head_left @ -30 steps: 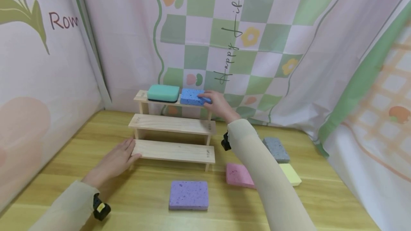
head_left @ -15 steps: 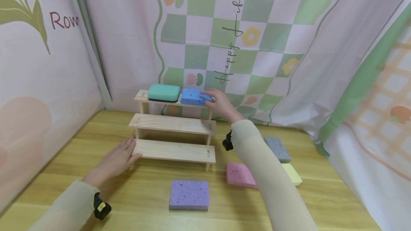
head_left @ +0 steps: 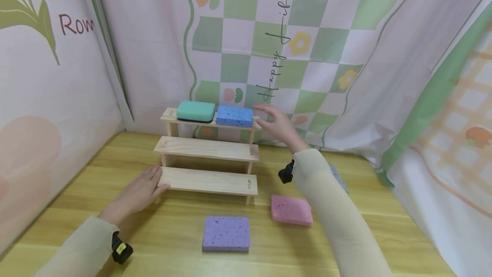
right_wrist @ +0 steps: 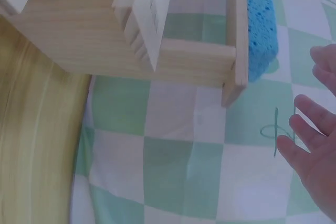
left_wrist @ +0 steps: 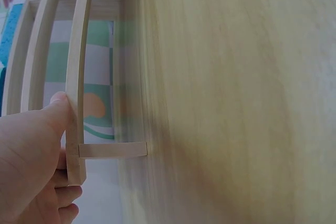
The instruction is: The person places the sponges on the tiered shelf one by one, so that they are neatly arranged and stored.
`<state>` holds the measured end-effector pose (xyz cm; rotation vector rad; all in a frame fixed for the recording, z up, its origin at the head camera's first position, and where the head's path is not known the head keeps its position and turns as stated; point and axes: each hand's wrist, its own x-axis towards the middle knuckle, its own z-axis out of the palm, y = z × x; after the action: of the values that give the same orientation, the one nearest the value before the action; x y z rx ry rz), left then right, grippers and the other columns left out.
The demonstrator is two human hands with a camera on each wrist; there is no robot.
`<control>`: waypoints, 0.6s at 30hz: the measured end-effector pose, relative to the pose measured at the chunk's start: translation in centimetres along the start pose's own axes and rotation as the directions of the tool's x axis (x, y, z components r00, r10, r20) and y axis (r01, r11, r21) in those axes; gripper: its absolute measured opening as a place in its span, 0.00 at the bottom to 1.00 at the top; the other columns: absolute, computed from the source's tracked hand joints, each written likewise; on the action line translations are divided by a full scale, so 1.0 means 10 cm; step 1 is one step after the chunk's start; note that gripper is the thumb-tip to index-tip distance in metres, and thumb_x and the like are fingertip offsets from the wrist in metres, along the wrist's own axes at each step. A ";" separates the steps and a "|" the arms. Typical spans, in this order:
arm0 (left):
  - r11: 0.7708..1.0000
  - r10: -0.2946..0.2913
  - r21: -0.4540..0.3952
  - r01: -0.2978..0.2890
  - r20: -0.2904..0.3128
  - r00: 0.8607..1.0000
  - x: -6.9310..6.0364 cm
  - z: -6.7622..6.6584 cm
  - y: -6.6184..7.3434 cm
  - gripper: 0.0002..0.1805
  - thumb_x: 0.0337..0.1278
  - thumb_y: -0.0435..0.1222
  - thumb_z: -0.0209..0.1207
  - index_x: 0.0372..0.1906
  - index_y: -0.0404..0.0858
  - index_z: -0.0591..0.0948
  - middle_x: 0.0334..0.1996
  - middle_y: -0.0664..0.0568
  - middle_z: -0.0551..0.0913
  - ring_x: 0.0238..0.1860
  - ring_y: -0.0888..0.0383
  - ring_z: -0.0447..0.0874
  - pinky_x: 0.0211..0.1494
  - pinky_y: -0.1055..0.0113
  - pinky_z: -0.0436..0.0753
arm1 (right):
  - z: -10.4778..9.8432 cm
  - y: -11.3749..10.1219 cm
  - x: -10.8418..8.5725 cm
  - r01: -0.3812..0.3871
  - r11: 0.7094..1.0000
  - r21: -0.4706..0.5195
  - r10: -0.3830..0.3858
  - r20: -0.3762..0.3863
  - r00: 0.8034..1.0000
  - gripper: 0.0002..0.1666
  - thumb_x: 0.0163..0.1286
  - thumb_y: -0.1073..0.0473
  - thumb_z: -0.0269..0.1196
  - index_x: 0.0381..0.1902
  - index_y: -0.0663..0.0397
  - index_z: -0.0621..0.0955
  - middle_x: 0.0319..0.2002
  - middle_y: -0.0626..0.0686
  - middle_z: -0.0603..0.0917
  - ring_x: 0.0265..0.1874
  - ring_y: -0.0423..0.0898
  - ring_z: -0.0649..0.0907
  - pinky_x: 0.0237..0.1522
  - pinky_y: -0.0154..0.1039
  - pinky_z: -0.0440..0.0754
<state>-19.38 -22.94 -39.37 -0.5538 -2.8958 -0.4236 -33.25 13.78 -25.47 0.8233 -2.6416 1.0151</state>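
Note:
A three-tier wooden rack point(head_left: 207, 148) stands on the table. Its top shelf carries a teal sponge point(head_left: 196, 111) at the left and a blue sponge point(head_left: 235, 116) at the right. My left hand point(head_left: 137, 192) grips the left end of the lowest shelf; in the left wrist view the thumb of that hand point(left_wrist: 32, 161) lies on the board with the fingers curled under it. Just right of the blue sponge, my right hand point(head_left: 279, 126) hovers with fingers apart, holding nothing. The right wrist view shows a gap between this hand point(right_wrist: 315, 135) and the blue sponge point(right_wrist: 261, 24).
On the wooden table point(head_left: 153, 247), a purple sponge point(head_left: 226, 234) lies in front of the rack. A pink sponge point(head_left: 291, 210) is to its right, and a grey sponge point(head_left: 339, 178) is partly hidden by my right sleeve. A checkered curtain point(head_left: 269, 54) hangs behind the rack.
My right hand has let go of the blue sponge and moved off to the right, its sleeve now covering the yellow sponge. The left hand has stayed on the lowest shelf.

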 end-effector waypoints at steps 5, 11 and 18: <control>1.000 0.003 -0.002 -0.003 -0.001 1.000 0.00 0.01 -0.01 0.36 0.68 0.47 0.46 0.61 0.15 0.59 0.62 0.24 0.56 0.63 0.32 0.53 0.64 0.43 0.56 | -0.10 0.10 -0.10 0.016 1.000 0.023 -0.015 -0.025 1.000 0.28 0.67 0.59 0.59 0.64 0.53 0.69 0.65 0.54 0.66 0.65 0.51 0.61 0.65 0.53 0.55; 1.000 0.003 -0.005 -0.003 -0.004 1.000 0.00 0.01 0.00 0.36 0.68 0.47 0.46 0.61 0.15 0.59 0.62 0.24 0.56 0.63 0.32 0.53 0.64 0.43 0.56 | -0.20 0.20 -0.22 0.012 1.000 0.024 -0.011 -0.053 0.999 0.30 0.65 0.59 0.60 0.64 0.57 0.68 0.65 0.57 0.65 0.65 0.53 0.61 0.65 0.52 0.55; 1.000 0.003 -0.008 -0.003 0.000 1.000 0.00 0.00 0.00 0.36 0.68 0.47 0.45 0.61 0.15 0.59 0.62 0.24 0.56 0.63 0.32 0.53 0.64 0.43 0.56 | -0.31 0.32 -0.36 0.028 0.999 -0.014 -0.029 -0.056 0.998 0.30 0.66 0.60 0.60 0.65 0.56 0.67 0.64 0.58 0.65 0.64 0.54 0.62 0.64 0.53 0.57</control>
<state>-19.39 -22.93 -39.38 -0.5599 -2.8941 -0.4342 -32.12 19.36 -26.23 0.8152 -2.5794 0.9973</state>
